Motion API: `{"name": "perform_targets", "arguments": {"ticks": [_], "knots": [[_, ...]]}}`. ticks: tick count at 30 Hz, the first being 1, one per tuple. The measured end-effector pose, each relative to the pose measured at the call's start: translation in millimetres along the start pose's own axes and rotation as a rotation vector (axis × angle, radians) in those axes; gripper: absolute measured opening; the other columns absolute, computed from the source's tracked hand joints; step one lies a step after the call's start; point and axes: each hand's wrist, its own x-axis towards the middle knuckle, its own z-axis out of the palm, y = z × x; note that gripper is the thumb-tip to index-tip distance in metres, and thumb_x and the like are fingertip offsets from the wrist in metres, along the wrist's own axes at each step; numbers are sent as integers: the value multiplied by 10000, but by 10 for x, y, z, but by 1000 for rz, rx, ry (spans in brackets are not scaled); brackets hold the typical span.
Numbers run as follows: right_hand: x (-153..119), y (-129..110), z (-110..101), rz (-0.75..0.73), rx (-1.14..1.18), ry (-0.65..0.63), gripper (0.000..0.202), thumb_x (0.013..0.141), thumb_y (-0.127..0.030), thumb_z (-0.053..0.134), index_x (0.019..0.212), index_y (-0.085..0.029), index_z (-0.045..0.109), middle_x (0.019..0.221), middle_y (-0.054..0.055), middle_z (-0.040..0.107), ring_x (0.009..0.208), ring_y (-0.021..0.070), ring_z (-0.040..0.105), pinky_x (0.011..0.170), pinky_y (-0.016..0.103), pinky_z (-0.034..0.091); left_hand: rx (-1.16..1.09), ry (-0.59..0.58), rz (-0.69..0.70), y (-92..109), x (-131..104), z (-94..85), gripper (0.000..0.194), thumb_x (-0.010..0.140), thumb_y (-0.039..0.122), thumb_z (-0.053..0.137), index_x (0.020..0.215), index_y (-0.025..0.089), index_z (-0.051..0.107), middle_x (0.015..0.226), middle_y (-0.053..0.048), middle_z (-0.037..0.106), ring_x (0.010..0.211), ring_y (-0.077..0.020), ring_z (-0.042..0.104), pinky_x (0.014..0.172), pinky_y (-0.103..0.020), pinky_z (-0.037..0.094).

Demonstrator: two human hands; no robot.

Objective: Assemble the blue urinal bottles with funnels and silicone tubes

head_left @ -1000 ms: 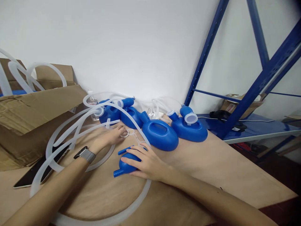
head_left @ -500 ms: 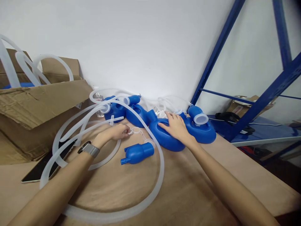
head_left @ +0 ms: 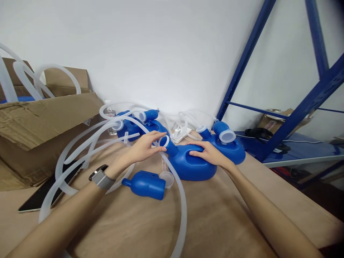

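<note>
In front of me a blue plastic urinal bottle (head_left: 193, 170) lies on its side, its neck pointing up and left. My right hand (head_left: 211, 154) grips it at the handle opening, thumb toward the hole and fingers over the top. Thumb and fingers of my left hand (head_left: 146, 146) close around a white ring (head_left: 161, 139) at the bottle's mouth. Whether the ring is fully seated cannot be seen. Below, a loose blue spout piece (head_left: 149, 184) lies beside a translucent cap (head_left: 167, 179), which a thin strap joins toward the neck.
A long translucent hose (head_left: 180, 200) loops across the paper-covered table. More blue bottles (head_left: 232, 152) stand behind, with a power strip (head_left: 181, 136) by the wall. At left are a cardboard box (head_left: 53, 111) and a dark tablet (head_left: 40, 193); at right, a blue shelf frame (head_left: 249, 53).
My left hand has moved right and up, bringing the white ring to the bottle's mouth. My right hand now grips the bottle, whose neck has turned toward the left. The spout piece has shifted and turned.
</note>
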Motion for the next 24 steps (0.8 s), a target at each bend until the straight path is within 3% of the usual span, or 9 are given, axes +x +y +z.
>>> {"name": "perform_targets", "arguments": {"ticks": [4,14,20,24], "knots": [[-16,-1,18,-17,21,-1,463,887,-534,736,1293,-312,753,1340,25,729,1281,370,644,1167,552,446,-79,-116,-33,50,-11,-25,603,879,558,727,1363,204,662,1306,-114,683,1144,-281,665,989,-438,565],[-10,-3,15,-17,56,-43,456,883,-526,746,1278,-299,761,1321,27,738,1252,341,661,1128,493,490,-11,-167,-56,297,0,-141,612,826,569,781,1294,179,722,1117,-82,729,958,-250,688,856,-373,572],[3,-7,27,-12,67,-43,455,867,-532,758,1258,-299,771,1288,25,752,1219,342,679,1125,520,496,141,-193,24,283,59,-153,520,816,603,778,1097,167,804,1060,-84,728,875,-247,679,754,-335,515],[9,-23,32,-20,76,-34,443,868,-526,759,1245,-294,774,1287,29,753,1222,339,679,1114,518,506,220,-204,41,255,104,-158,630,773,639,804,1188,165,784,908,-60,720,779,-224,662,684,-314,480]]}}
